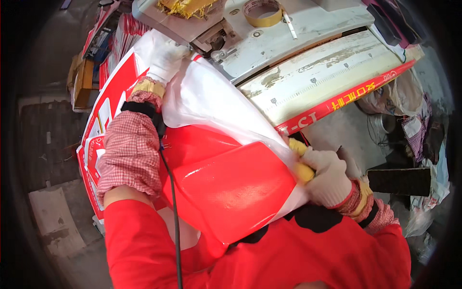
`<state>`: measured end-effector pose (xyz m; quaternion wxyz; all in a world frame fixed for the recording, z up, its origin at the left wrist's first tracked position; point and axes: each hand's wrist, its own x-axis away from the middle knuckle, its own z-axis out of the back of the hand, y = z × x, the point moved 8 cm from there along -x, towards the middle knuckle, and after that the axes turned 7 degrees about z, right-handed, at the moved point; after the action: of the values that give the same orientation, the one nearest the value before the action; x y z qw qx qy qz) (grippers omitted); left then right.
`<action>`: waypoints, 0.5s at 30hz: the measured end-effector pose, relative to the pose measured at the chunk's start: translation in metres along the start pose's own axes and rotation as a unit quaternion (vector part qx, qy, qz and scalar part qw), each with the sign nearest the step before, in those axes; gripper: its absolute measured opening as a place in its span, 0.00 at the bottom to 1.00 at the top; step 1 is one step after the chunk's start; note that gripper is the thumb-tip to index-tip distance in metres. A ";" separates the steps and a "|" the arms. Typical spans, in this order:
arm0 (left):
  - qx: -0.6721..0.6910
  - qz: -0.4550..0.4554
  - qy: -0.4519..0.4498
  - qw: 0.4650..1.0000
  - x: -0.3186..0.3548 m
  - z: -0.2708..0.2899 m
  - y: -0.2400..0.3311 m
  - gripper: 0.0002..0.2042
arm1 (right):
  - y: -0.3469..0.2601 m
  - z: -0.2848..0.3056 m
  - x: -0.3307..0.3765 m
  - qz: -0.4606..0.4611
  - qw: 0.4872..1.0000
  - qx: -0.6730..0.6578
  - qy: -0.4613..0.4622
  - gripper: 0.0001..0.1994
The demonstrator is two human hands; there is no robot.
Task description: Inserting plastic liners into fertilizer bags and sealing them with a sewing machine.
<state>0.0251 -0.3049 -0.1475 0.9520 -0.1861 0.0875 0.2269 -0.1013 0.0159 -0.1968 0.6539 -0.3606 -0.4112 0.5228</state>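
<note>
A large red and white plastic sack (236, 188) lies folded across my lap, glossy red side up. A thin translucent white liner (207, 101) runs along its upper edge, beside a grey sewing machine bed. My left hand (166, 60), in a white glove, is closed on the sack's far corner, close to the machine's metal parts (216, 38); its fingertips are partly hidden. On the right, my right hand (328, 177) wears a white glove with yellow finger covers. It grips the sack's and liner's right edge, fingers bent around it.
A tape roll (262, 12) and a white stick like a cigarette (289, 25) lie on the grey machine bed. A worn white board (317, 72) with a red printed strip adjoins it. Stacked printed sacks (122, 41) stand far left. A black cable (174, 207) hangs from my left wrist.
</note>
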 end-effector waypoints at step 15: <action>-0.114 0.089 -0.016 0.989 -0.031 -0.039 -0.133 0.13 | -0.065 -0.047 -0.078 0.319 0.866 0.383 0.045 0.02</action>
<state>0.0559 -0.4429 -0.1339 0.9016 -0.2815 0.0621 0.3225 -0.0417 -0.0750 -0.1698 0.5561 -0.2167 -0.0114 0.8023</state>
